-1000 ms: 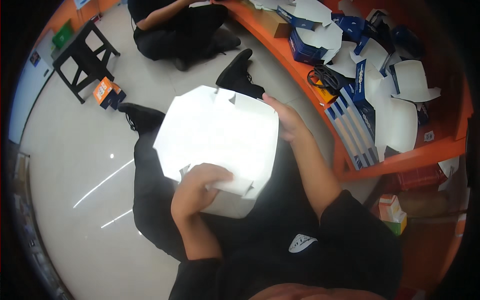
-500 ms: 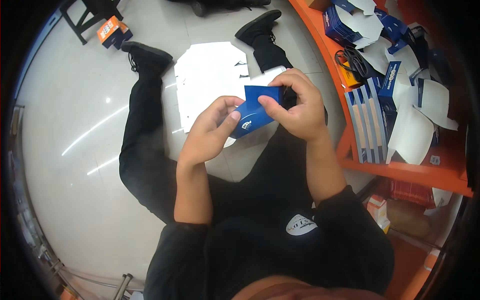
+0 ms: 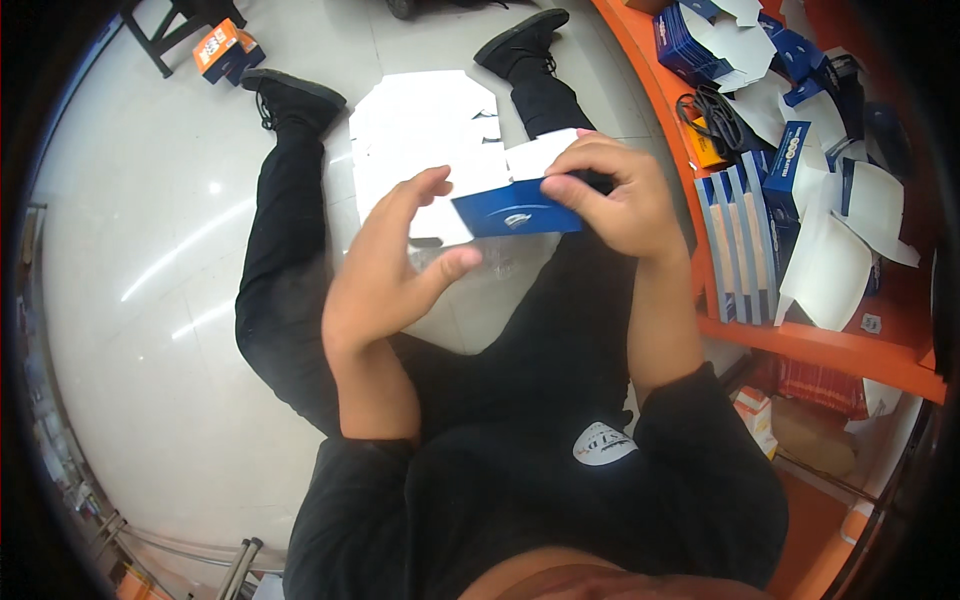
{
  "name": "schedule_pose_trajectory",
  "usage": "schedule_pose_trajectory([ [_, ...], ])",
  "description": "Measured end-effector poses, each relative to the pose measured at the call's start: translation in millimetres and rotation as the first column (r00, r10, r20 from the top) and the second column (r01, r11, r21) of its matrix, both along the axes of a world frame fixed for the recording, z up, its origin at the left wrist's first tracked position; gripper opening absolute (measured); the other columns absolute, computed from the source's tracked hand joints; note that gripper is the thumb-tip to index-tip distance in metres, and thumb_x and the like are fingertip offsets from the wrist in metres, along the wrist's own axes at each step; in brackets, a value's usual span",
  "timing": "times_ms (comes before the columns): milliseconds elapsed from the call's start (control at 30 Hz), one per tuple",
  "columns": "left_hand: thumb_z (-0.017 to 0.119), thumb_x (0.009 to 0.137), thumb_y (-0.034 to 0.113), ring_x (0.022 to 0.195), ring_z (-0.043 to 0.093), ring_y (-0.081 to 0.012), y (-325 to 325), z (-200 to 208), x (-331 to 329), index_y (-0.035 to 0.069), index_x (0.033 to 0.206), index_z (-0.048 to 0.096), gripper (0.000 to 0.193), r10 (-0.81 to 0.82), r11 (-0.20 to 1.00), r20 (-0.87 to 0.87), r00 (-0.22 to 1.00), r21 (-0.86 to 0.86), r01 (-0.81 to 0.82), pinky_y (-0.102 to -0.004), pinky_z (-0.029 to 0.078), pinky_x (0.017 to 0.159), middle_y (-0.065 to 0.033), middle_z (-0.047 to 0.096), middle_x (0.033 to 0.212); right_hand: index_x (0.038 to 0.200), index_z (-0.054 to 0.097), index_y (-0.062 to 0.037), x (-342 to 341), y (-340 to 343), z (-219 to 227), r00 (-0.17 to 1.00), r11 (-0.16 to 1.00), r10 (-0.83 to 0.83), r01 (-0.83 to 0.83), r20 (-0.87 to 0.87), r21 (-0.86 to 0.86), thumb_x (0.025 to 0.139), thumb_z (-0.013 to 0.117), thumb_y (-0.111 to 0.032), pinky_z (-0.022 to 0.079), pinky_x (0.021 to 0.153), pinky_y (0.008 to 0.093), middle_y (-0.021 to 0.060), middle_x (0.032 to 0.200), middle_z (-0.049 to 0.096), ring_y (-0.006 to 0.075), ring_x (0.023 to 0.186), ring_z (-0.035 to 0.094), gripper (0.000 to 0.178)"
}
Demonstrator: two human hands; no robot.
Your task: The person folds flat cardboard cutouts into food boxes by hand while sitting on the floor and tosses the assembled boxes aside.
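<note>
A flattened cardboard box point(image 3: 415, 135), white on its upper face with notched edges, extends between my outstretched legs. At its near edge is a blue printed panel point(image 3: 515, 211), which looks joined to the white card, though I cannot see the whole join. My right hand point(image 3: 620, 190) pinches the right end of this panel, thumb on the near side and fingers curled behind. A white flap point(image 3: 545, 155) sticks up beside those fingers. To the left of the panel, my left hand point(image 3: 385, 265) is open, thumb and fingers spread apart around its left end without gripping it.
On my right, an orange shelf point(image 3: 870, 355) carries a row of upright blue boxes point(image 3: 735, 240), crumpled white-and-blue cartons point(image 3: 825, 260) and a coiled black cable point(image 3: 712, 115). An orange-and-blue box point(image 3: 228, 52) sits on the floor by a dark stool point(image 3: 175, 35), beyond my left shoe.
My left hand has let go of the blue panel and spread open, moving left. The panel has unfolded wider and more level. My right hand still grips it, shifted slightly right.
</note>
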State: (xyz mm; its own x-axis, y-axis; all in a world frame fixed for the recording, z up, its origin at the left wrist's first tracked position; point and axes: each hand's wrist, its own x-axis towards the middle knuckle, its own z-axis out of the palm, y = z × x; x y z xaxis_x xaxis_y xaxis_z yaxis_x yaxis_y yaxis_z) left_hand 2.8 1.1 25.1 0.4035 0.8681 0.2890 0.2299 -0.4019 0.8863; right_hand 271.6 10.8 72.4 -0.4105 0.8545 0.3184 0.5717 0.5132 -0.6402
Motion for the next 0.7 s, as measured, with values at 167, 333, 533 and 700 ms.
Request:
schedule_pose_trajectory([
  [167,0.079,0.084,0.011,0.079,0.073,-0.0236,10.1,-13.7,-19.0,0.002,0.105,0.070,0.025,0.129,0.972,-0.119,0.984,-0.182,-0.150,-0.0307,0.054,0.074,-0.0132,0.074,0.082,0.090,0.074,-0.0024,11.0,-5.9,-10.8,0.969,0.988,-0.150,0.139,-0.197,-0.065,0.087,0.077,-0.016,0.050,0.076,0.0300,0.0089,0.087,0.072,0.0186,0.081,0.066,0.014],
  [333,0.084,0.080,0.013,0.083,0.075,-0.0205,3.3,-6.5,4.1,0.000,0.103,0.073,0.029,0.227,0.973,-0.207,0.952,0.007,-0.231,-0.0303,0.056,0.073,-0.0142,0.076,0.088,0.089,0.075,-0.0064,-6.5,-7.4,-5.4,0.997,0.997,-0.073,0.073,0.003,-0.025,0.087,0.076,-0.020,0.046,0.085,0.0354,0.0064,0.085,0.071,0.0214,0.080,0.066,0.014],
  [533,0.086,0.075,0.014,0.080,0.075,-0.0247,3.8,-4.3,10.7,0.004,0.098,0.076,0.027,0.329,0.943,-0.303,0.894,0.058,-0.327,-0.0319,0.056,0.071,-0.0144,0.075,0.086,0.086,0.073,-0.0081,-26.3,-1.3,-5.5,0.994,0.996,0.074,-0.077,0.080,0.036,0.084,0.077,-0.016,0.036,0.100,0.0388,0.0034,0.079,0.067,0.0198,0.081,0.062,0.009],
  [700,0.077,0.077,0.011,0.063,0.066,-0.0305,2.0,-9.0,18.1,0.011,0.082,0.075,0.006,0.331,0.916,-0.283,0.900,0.324,-0.235,-0.0417,0.051,0.062,-0.0099,0.070,0.070,0.091,0.072,-0.0109,-36.4,-2.5,-12.0,0.984,0.988,0.147,-0.151,0.101,0.033,0.087,0.072,-0.017,0.031,0.104,0.0403,0.0033,0.084,0.065,0.0213,0.090,0.061,0.007],
])
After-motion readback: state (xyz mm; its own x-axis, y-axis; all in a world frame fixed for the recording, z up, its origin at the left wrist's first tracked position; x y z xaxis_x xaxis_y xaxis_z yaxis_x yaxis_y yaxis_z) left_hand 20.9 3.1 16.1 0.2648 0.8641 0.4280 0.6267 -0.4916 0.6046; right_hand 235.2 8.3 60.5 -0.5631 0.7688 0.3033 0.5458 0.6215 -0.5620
